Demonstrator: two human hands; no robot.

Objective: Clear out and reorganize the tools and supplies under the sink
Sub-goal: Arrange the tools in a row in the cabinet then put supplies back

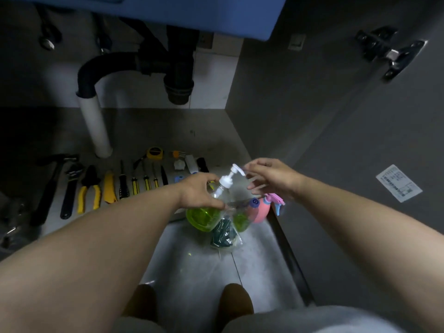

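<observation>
While the left hand (199, 191) curls round the shoulder of a clear pump bottle (204, 217) with green liquid in it, the right hand (271, 179) hovers just beside the white pump head with its fingers loosely spread; whether a fingertip touches the nozzle I cannot tell. The bottle leans at the front edge of the cabinet floor (144, 131), next to a pink spray bottle (259, 210) and a clear bag (224, 233) holding something dark green. Further in, the tools lie side by side in a neat row: a hammer (52, 183), a wrench (69, 188), pliers (89, 188), a yellow knife (109, 187) and several screwdrivers (144, 179), with a tape measure (155, 153) and a few small bits behind them, all below the black drain pipe (177, 68). Judging by this, the tools look sorted, and the work is well along. What seems left is the cluster of supplies at the front right: the pump bottle, the spray bottle and the bag have yet to be given tidy places.
</observation>
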